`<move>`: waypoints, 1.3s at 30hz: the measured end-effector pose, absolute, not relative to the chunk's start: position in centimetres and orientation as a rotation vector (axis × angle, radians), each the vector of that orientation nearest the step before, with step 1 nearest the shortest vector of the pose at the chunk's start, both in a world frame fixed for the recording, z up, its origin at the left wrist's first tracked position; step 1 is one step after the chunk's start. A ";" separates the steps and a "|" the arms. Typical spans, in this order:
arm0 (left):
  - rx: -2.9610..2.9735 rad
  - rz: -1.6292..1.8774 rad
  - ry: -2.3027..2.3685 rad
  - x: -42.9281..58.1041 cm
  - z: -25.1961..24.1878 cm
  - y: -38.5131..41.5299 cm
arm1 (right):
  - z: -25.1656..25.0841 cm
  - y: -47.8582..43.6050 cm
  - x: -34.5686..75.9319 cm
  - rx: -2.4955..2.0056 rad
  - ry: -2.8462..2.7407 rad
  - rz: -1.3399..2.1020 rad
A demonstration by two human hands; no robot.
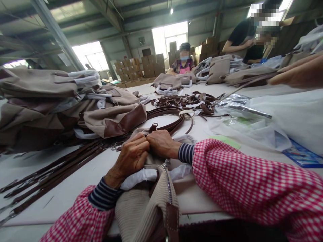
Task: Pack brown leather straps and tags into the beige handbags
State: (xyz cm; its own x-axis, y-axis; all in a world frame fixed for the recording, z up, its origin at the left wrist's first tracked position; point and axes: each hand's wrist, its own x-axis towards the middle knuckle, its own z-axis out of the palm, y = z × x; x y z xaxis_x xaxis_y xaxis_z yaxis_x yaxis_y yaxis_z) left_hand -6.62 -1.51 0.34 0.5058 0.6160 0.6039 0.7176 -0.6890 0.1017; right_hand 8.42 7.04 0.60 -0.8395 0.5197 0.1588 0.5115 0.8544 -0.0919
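A beige corduroy handbag (136,208) lies at the table's front edge, its near end toward me. Its metal zipper (169,186) runs along the top to a brown leather tab (172,215). White wrapping covers a handle (141,176). My left hand (132,155) and my right hand (163,143) meet at the bag's far end, fingers closed on its edge. A small brown leather loop (153,127) sticks up just beyond them. What lies between my fingertips is hidden. Past my hands is a coiled bundle of brown straps (174,125).
Stacked beige bags (37,87) fill the left side. Long brown straps with metal clips (50,168) lie below them. Tangled straps (186,100) and clear plastic (242,131) lie ahead. Another person's hand (300,72) reaches in from the right, by a strap; other people are beyond.
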 end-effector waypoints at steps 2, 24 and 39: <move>-2.572 -0.939 -1.147 -6.6 0.3 -1.5 | 0.6 6.9 8.4 -0.818 -2.835 0.056; -2.480 -1.024 -1.203 -7.2 0.0 -1.7 | 0.1 7.6 9.0 -0.829 -2.758 0.056; -2.517 -0.998 -1.190 -6.8 0.4 -1.9 | 0.5 7.3 9.7 -0.840 -2.857 -0.021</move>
State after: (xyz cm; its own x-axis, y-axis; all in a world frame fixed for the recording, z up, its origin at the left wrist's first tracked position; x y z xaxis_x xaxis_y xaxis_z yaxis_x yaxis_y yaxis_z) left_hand -6.76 -1.86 0.38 0.4530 0.6174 0.6431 0.7407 -0.6621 0.1139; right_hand 9.67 7.27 0.51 -0.8286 0.5366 0.1600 0.5388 0.8418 -0.0327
